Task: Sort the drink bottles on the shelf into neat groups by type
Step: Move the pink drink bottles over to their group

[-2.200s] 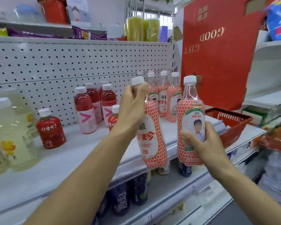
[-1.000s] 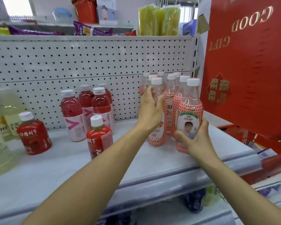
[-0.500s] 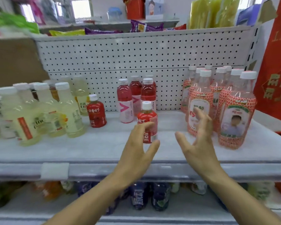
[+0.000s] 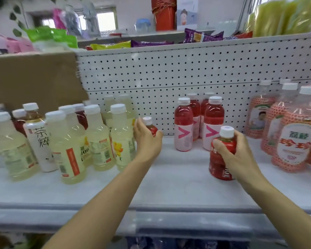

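Note:
My right hand grips a small round red bottle with a white cap near the middle of the white shelf. My left hand wraps around a second small red bottle further back, mostly hidden behind the fingers. Behind them stand several tall pink bottles with a V label. Several pale yellow bottles crowd the left side, with a white tea bottle among them. Tall orange-patterned bottles are grouped at the right.
A white pegboard backs the shelf. A brown cardboard box stands behind the yellow bottles at left. Snack packets lie on the shelf above. Dark bottles show on the shelf below.
Both hands were open in front of the shelf; now each has closed on a small red bottle. The view has shifted left, away from the orange-patterned bottles.

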Tool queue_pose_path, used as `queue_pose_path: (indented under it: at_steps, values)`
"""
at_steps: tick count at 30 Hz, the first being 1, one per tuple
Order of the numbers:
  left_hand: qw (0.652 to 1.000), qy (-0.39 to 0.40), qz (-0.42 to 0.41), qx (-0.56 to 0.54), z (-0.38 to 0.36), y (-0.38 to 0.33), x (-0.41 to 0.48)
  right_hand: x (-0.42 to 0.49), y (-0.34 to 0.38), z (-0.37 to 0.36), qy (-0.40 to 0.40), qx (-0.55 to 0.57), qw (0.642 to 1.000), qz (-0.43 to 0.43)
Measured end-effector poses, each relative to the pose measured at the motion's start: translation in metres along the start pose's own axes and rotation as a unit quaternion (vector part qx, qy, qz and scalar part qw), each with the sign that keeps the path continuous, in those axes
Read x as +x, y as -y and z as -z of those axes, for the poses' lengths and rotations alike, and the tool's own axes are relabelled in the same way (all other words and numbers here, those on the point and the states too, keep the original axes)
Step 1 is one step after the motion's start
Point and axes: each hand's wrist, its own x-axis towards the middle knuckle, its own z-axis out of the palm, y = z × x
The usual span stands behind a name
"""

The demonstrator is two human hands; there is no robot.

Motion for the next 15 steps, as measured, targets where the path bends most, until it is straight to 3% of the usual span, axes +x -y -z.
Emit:
queue_pose_path:
  at_steps: [6,10,15]
  values:
    - [0.996,0.017,0.083,-0.02,-0.014,0.018,0.044,0.002,0.0,-0.009,-0.04,-0.035,0.999,0.002]
    - [0.997,0.043,0.053,-0.04,-0.014,0.019,0.046,0.001,0.01,-0.011,-0.052,-0.024,0.998,0.018]
    - [0.986,0.144,-0.01,-0.077,-0.005,0.017,0.018,-0.007,0.016,-0.016,-0.017,-0.005,1.0,0.023]
